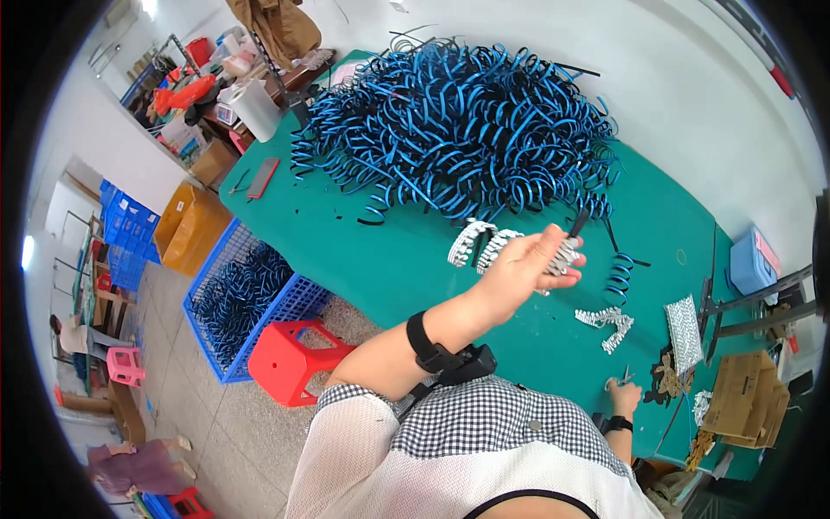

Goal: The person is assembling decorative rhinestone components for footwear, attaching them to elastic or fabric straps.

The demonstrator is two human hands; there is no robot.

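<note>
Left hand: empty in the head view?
No, the left hand has its fingers around a white coiled strip above the green table.

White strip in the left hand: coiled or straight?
Coiled: the white strip shows curved loops beside the left hand.

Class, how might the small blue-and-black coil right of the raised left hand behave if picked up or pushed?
The coil would probably stretch and sag like a spring, since its narrow strip winds in open loops. It is likely light for its size, being mostly gaps. Pushed across the green table, it might roll, as its loops look round.
</note>
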